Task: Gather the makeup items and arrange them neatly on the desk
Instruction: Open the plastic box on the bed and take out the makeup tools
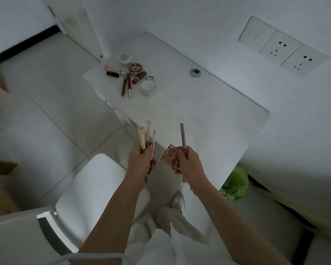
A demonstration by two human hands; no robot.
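— What lies on the desk (pixel 208 115)?
— At its far left corner, a cluster of makeup (pixel 130 73), with a round jar (pixel 148 87) just beside it.
— And the hands?
— The left hand (pixel 140 161) grips three makeup brushes (pixel 141 137), bristles up, near the white chair (pixel 96 178). The right hand (pixel 189 163) holds a brown palette (pixel 169 154) and pinches a grey pencil (pixel 183 137) upright, at the desk's near edge.
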